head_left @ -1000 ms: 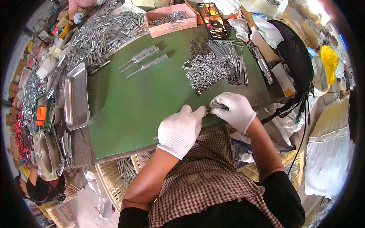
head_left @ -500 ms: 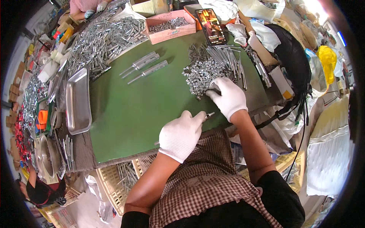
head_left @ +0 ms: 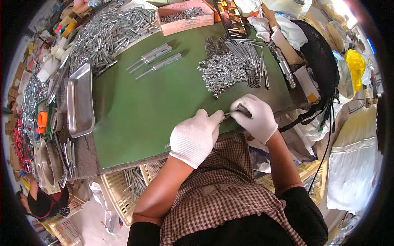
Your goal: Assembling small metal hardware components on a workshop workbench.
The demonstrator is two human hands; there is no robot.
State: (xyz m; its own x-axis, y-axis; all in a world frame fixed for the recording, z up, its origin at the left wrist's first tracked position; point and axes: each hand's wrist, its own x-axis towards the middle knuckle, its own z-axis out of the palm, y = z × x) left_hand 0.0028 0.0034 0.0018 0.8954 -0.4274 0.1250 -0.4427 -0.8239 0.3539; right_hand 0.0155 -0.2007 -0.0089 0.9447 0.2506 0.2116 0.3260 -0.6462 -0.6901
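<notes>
My white-gloved left hand [head_left: 193,137] is closed around a slim metal tube [head_left: 167,145]; one end shows left of the wrist, the other beyond the fingertips. My right hand [head_left: 256,119], also gloved, pinches at that far end. Something dark shows between its thumb and fingers, too small to name. Both hands are over the near edge of the green mat [head_left: 135,123]. Beyond the right hand lies a heap of small shiny metal parts [head_left: 223,74], with thin metal rods [head_left: 256,61] and small dark springs [head_left: 254,80] beside it. Three metal cylinders with thin shafts [head_left: 160,64] lie farther left.
A steel tray [head_left: 80,100] stands at the mat's left edge. Behind are a big pile of metal tubes [head_left: 111,35], a pink box of small parts [head_left: 186,18] and a phone [head_left: 230,18]. A black mesh bag [head_left: 320,57] hangs at right. Yellow crates [head_left: 119,184] sit below.
My right hand has left the heap of small parts and come nearer, meeting the tube's end at the left fingertips. The left hand keeps its hold on the tube.
</notes>
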